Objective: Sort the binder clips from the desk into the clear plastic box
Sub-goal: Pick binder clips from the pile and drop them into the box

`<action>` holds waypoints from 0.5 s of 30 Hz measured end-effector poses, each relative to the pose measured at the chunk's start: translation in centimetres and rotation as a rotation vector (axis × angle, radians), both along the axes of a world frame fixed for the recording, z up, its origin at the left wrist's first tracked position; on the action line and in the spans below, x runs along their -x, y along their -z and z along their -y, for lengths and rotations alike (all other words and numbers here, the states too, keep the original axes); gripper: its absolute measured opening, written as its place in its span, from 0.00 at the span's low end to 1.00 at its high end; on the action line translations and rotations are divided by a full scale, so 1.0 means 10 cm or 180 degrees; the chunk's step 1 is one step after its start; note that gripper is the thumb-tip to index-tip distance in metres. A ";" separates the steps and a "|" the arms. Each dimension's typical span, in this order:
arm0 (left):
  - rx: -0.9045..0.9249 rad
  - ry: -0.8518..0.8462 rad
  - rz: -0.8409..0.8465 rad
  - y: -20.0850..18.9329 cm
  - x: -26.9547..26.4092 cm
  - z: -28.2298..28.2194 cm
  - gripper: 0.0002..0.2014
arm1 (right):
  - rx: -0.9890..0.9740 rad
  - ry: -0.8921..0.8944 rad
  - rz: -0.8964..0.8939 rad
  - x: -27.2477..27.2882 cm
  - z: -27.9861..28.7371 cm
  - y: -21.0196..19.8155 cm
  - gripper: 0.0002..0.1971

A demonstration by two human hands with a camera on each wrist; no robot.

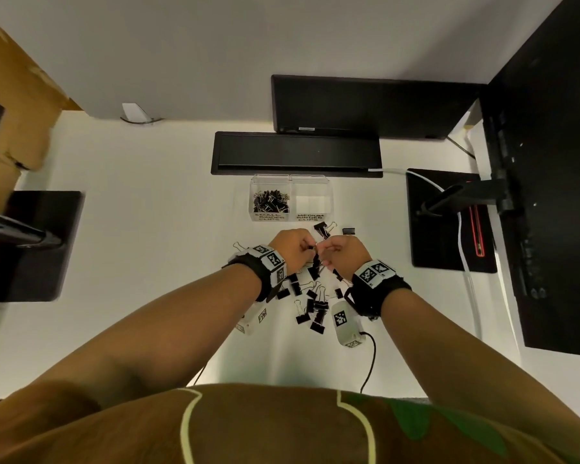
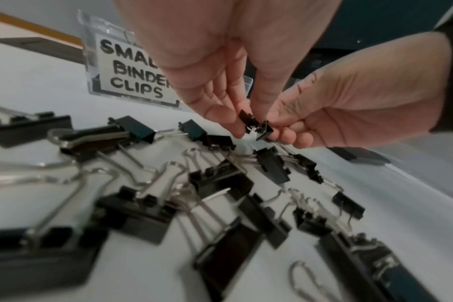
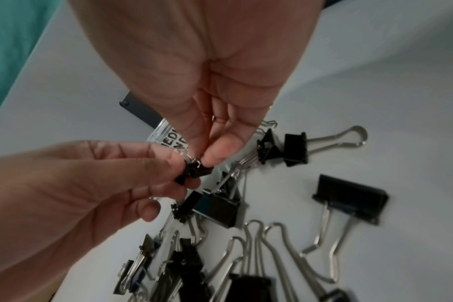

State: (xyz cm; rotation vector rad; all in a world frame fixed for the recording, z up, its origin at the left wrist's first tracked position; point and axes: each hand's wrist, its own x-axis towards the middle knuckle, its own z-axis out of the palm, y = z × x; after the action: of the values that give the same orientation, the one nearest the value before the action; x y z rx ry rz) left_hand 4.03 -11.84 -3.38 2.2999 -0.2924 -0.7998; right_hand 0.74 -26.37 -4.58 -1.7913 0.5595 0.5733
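Two small black binder clips (image 2: 256, 125) hang hooked together above the desk. My left hand (image 2: 242, 122) pinches one of them and my right hand (image 2: 279, 130) pinches the other. In the head view the left hand (image 1: 293, 249) and right hand (image 1: 344, 252) meet just in front of the clear plastic box (image 1: 290, 177). Its left compartment, labelled small binder clips (image 2: 132, 71), holds several clips; the right one, labelled medium, looks empty. A pile of loose black clips (image 1: 310, 303) of mixed sizes lies under my wrists. The right wrist view shows the joined clips (image 3: 194, 171) between both hands.
A black cable slot (image 1: 297, 154) and a monitor (image 1: 375, 105) sit behind the box. Black monitor-stand bases lie at the left (image 1: 31, 246) and right (image 1: 449, 222). A white cable (image 1: 466, 262) runs down the right side. A cardboard box (image 1: 14, 112) stands far left.
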 end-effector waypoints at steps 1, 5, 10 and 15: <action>0.0053 -0.0074 0.0044 0.00 0.00 0.01 0.09 | -0.0063 0.0031 0.0023 0.01 -0.01 -0.02 0.08; 0.0105 -0.0447 0.0023 0.01 0.01 0.01 0.06 | -0.0144 0.0218 0.0194 0.08 0.03 -0.02 0.09; 0.0185 -0.0514 -0.0138 -0.02 0.01 -0.01 0.07 | 0.0005 -0.0098 0.0197 0.11 0.03 0.00 0.18; 0.0222 -0.0659 -0.0269 -0.09 0.01 -0.02 0.13 | 0.0555 -0.0556 0.0301 0.11 -0.05 0.08 0.19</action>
State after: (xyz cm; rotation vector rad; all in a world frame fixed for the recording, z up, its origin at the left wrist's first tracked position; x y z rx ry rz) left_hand 3.88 -11.65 -2.45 2.1818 -0.0422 -0.7663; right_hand -0.41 -25.89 -5.38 -2.0354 0.4003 0.5690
